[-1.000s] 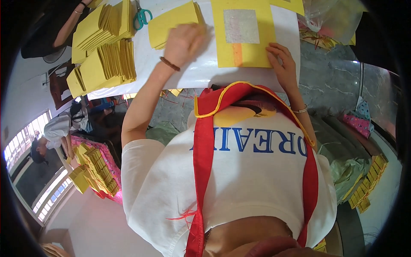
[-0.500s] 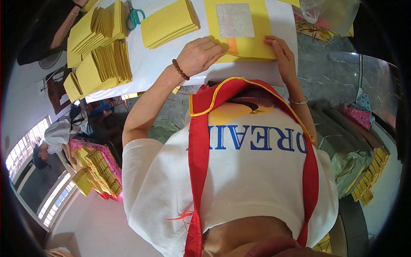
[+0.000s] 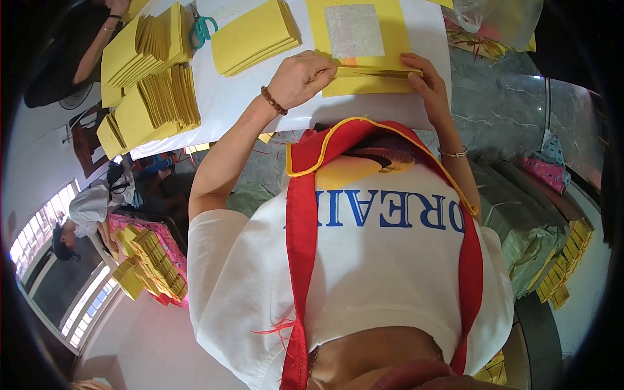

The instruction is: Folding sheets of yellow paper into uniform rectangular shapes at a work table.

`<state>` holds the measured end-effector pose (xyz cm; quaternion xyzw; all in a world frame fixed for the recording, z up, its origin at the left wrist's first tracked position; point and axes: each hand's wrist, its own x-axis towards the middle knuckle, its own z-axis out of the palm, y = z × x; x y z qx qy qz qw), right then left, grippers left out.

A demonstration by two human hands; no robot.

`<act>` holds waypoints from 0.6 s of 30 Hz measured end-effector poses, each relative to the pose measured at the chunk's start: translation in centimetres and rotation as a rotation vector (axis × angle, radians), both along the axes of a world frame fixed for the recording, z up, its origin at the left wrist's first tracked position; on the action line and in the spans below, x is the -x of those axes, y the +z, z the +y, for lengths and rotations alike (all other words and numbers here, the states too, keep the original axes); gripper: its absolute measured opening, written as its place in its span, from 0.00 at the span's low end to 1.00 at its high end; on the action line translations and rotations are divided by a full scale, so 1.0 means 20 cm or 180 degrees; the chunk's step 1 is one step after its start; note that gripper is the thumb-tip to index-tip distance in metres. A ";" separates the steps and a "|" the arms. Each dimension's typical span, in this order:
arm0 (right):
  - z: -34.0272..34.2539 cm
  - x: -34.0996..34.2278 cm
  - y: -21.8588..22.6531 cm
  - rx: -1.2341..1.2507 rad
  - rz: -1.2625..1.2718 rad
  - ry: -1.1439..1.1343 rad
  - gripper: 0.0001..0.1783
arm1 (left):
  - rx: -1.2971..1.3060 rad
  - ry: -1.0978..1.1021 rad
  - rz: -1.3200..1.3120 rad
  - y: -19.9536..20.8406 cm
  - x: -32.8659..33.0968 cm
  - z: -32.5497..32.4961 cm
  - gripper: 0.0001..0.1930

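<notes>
On the white-covered table a yellow paper sheet (image 3: pixel 390 36) with a pale silvery square lies in front of me. Its near edge is lifted and folded up into a narrow strip, and more yellow paper (image 3: pixel 364 87) shows flat beneath. At the left end of this fold my left hand (image 3: pixel 300 79) is closed, pinching the raised edge between thumb and fingers. My right hand (image 3: pixel 429 84) grips the other end, thumb on the near side and fingers behind. Just left of the sheet rests a neat stack of folded yellow paper (image 3: pixel 253 39).
Teal-handled scissors (image 3: pixel 203 30) lie beside large piles of folded yellow paper (image 3: pixel 149 97) at the table's left. A co-worker's arm (image 3: pixel 97 49) is at the far left; another person (image 3: pixel 88 208) bends over yellow bundles (image 3: pixel 153 260). A clear plastic bag (image 3: pixel 500 23) sits at the far right.
The paper's near edge, flat half a second ago, has been raised and moved away from me, baring yellow paper below. The orange patch is now mostly covered.
</notes>
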<state>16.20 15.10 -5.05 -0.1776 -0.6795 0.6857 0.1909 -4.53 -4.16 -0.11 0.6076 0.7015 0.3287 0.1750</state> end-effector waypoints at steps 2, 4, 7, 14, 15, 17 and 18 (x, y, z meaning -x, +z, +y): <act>0.00 0.00 0.00 0.0028 -0.0041 0.0016 0.18 | 0.0021 0.0034 0.0036 0.00 0.00 0.00 0.09; 0.00 -0.01 0.00 0.0053 -0.0081 0.0032 0.20 | -0.0023 0.0051 -0.0010 -0.01 0.00 0.00 0.09; 0.00 0.00 0.00 -0.0234 -0.0138 0.0014 0.21 | -0.0016 0.0093 -0.0125 -0.01 0.00 0.00 0.09; 0.01 0.00 -0.03 -0.0258 -0.0054 0.0080 0.26 | 0.0112 -0.0025 -0.0316 -0.02 0.00 0.00 0.07; 0.01 0.00 -0.03 -0.0211 -0.0062 0.0098 0.26 | 0.0109 -0.0021 -0.0317 -0.02 0.00 0.00 0.07; 0.00 0.00 -0.01 -0.0224 -0.0079 0.0099 0.26 | 0.0013 -0.0032 -0.0333 -0.03 0.00 0.00 0.08; 0.00 0.00 -0.01 -0.0235 -0.0095 0.0090 0.27 | 0.0010 -0.0032 -0.0332 -0.03 0.00 0.00 0.08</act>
